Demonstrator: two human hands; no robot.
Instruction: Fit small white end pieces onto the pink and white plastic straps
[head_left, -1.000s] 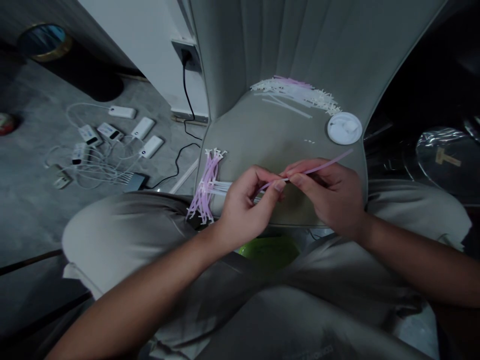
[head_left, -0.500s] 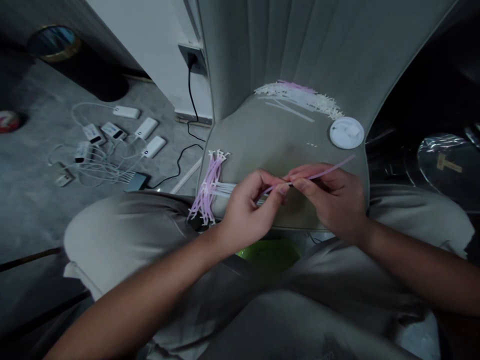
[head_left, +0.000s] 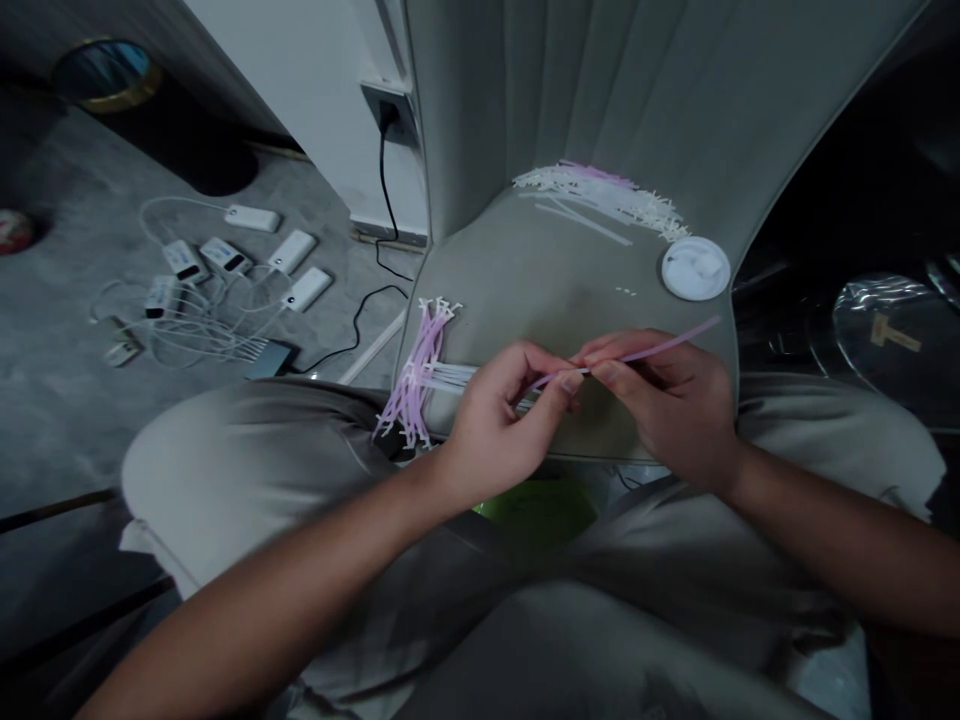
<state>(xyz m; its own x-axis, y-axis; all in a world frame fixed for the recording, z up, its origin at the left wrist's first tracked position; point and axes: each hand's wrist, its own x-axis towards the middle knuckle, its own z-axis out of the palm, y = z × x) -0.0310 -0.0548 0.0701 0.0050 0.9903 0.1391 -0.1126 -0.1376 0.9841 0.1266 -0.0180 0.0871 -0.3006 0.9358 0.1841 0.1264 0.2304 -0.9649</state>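
Note:
Both hands meet over the front of a grey chair seat (head_left: 540, 270). My right hand (head_left: 664, 400) pinches a thin pink tube (head_left: 660, 347) that sticks out to the right. My left hand (head_left: 499, 425) is closed in a pinch at the tube's near end, fingertip to fingertip with the right hand. A bundle of pink and white tubes with small end pieces (head_left: 416, 370) lies on the seat's left edge, just left of my left hand.
A pile of white and pink tubes (head_left: 600, 195) lies at the back of the seat, a white round lid (head_left: 695, 268) beside it. Power banks and cables (head_left: 225, 270) lie on the floor to the left. A green bowl (head_left: 536, 505) sits between my knees.
The hands have stayed pinched on the pink tube, shifting only slightly. The view has drifted a little.

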